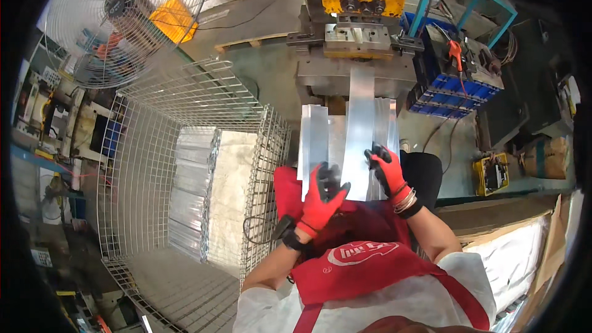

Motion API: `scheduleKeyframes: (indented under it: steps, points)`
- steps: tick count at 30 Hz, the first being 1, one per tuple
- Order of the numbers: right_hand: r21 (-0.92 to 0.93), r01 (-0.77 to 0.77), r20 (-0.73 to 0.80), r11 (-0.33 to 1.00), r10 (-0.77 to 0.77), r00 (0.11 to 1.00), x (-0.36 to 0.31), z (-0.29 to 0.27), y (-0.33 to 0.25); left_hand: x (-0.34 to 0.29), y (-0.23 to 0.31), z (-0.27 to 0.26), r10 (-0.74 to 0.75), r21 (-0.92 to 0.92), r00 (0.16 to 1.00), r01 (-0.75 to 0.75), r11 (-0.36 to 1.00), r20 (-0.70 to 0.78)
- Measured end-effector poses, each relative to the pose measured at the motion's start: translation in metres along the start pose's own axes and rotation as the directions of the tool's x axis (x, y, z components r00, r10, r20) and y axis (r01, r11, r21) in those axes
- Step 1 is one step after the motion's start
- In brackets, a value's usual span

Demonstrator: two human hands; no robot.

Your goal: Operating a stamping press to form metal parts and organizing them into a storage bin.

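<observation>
In front of me a long shiny metal strip reaches from my lap toward the press bed, its far end lying on the machine's edge. My right hand, in a red glove with black fingertips, is closed at the strip's right edge with fingers bent over it. Near the strip's lower left side is my left hand, gloved the same way, thumb and fingers spread apart and nothing visible between them. More flat strips lie in a stack at the left, and others lie at the right, partly under the long one.
A press with a yellow head stands straight ahead. On my left is a wire cage holding stacked metal strips; a large fan stands beyond it. Blue crates with tools sit at right, near a small yellow bin.
</observation>
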State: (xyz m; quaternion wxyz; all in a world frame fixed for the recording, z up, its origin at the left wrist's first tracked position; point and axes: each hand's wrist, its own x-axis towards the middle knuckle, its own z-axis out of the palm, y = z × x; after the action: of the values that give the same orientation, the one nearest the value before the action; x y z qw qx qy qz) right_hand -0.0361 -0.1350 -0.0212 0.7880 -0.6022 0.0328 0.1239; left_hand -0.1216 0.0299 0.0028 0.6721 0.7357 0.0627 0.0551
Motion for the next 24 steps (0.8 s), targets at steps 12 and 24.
scheduleKeyframes:
  steps: [12,24]
  points:
    - [0.084,0.422,0.088,0.903,-0.429,0.899,0.069,0.018,-0.066,0.071,0.024,0.037,-0.342,-0.52,0.75,0.646,0.559,0.566]
    - [-0.07,0.202,-0.028,0.977,-0.204,0.979,0.137,0.021,-0.052,0.102,0.026,0.043,-0.289,-0.605,0.822,0.561,0.565,0.491]
